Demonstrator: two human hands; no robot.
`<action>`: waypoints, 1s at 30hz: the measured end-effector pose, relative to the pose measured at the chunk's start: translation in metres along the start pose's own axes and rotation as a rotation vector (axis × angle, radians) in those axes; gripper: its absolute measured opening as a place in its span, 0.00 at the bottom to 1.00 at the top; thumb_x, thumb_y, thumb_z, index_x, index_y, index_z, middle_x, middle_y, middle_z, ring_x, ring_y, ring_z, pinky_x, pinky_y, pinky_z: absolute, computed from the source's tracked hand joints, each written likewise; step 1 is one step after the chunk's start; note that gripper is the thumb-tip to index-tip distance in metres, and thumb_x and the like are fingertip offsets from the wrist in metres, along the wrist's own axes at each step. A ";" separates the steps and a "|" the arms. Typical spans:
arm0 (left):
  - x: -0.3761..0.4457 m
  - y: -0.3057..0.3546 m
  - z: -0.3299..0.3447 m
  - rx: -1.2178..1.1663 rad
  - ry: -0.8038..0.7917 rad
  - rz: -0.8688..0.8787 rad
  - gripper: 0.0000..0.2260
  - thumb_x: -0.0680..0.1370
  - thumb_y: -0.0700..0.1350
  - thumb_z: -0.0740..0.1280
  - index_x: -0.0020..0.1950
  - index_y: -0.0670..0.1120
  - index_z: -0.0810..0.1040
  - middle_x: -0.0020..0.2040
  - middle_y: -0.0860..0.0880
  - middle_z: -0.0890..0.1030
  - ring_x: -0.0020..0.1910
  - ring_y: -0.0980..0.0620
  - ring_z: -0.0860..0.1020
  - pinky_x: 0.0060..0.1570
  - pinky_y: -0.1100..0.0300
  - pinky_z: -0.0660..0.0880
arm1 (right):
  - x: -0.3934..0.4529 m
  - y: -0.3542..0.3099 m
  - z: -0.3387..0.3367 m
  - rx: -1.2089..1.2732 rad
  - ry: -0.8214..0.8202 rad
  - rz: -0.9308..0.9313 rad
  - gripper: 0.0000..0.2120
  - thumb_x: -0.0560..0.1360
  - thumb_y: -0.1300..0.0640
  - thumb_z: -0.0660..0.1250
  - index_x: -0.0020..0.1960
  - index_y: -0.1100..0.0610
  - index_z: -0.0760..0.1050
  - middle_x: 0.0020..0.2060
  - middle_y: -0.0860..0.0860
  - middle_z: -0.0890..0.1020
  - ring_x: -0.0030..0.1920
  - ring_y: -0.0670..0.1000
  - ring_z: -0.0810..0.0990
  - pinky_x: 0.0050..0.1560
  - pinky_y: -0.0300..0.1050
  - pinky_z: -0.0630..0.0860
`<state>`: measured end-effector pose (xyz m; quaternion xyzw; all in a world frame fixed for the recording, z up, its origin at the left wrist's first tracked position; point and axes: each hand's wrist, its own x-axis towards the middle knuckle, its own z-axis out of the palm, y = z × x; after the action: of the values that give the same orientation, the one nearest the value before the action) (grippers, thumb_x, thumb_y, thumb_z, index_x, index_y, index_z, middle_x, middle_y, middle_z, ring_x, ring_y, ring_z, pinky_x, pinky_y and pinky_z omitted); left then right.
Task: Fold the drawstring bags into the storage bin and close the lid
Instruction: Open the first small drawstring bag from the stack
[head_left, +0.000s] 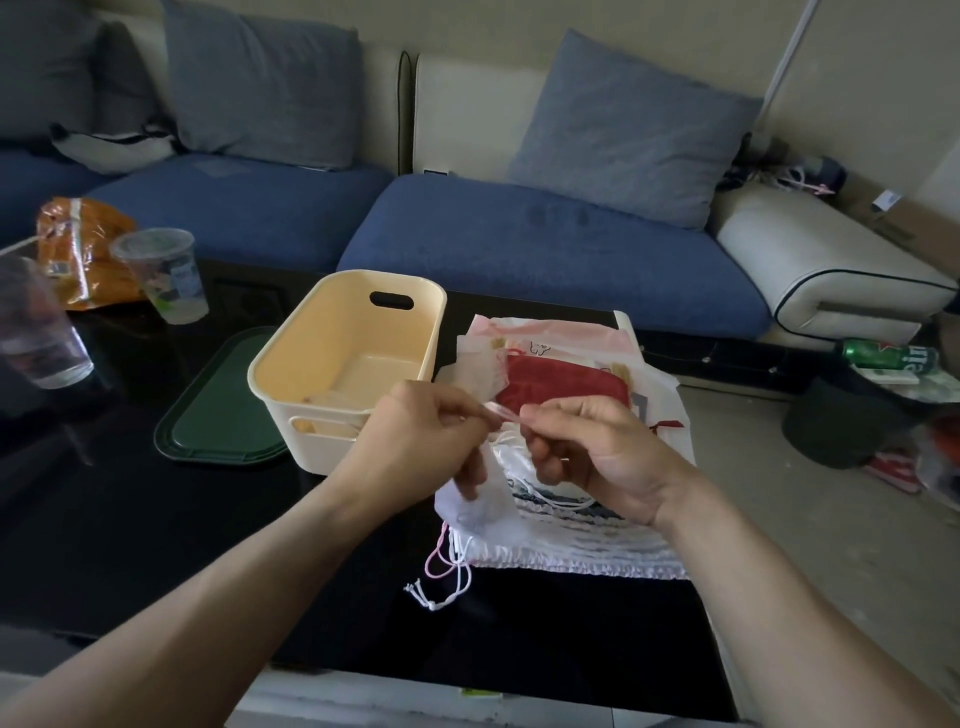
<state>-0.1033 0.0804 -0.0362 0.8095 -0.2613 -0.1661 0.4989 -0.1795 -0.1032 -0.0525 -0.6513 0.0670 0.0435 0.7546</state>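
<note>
Hands (498, 441) pinching drawstring bag (480, 506), bin (343, 364) beside, lid (218, 410) behind

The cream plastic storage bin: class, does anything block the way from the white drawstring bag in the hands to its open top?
Nothing visible does. The cream plastic storage bin stands open just left of both hands, which pinch the white drawstring bag. Its dark green lid lies flat on the table beside it, off the opening.
</note>
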 end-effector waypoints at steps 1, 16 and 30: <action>0.000 0.002 -0.002 -0.104 -0.017 -0.049 0.09 0.78 0.37 0.63 0.45 0.42 0.83 0.32 0.45 0.84 0.30 0.50 0.83 0.28 0.65 0.75 | 0.000 0.001 0.002 -0.030 -0.039 0.010 0.08 0.71 0.53 0.75 0.36 0.55 0.84 0.30 0.51 0.79 0.29 0.47 0.74 0.31 0.37 0.72; -0.008 -0.005 -0.014 0.732 0.040 0.324 0.11 0.78 0.45 0.62 0.59 0.53 0.71 0.44 0.48 0.82 0.39 0.47 0.80 0.40 0.49 0.80 | 0.002 0.009 0.017 -0.547 0.046 -0.087 0.05 0.74 0.62 0.76 0.42 0.54 0.84 0.34 0.49 0.85 0.33 0.44 0.79 0.35 0.37 0.75; 0.002 -0.014 -0.035 0.315 -0.271 0.181 0.07 0.80 0.37 0.65 0.51 0.49 0.73 0.39 0.54 0.86 0.38 0.60 0.82 0.40 0.72 0.75 | 0.009 0.027 0.048 -0.551 0.188 -0.333 0.02 0.81 0.56 0.67 0.50 0.53 0.77 0.41 0.46 0.84 0.44 0.42 0.82 0.45 0.38 0.77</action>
<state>-0.0790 0.1096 -0.0334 0.8209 -0.4200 -0.1853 0.3395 -0.1723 -0.0520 -0.0738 -0.8340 0.0145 -0.1243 0.5374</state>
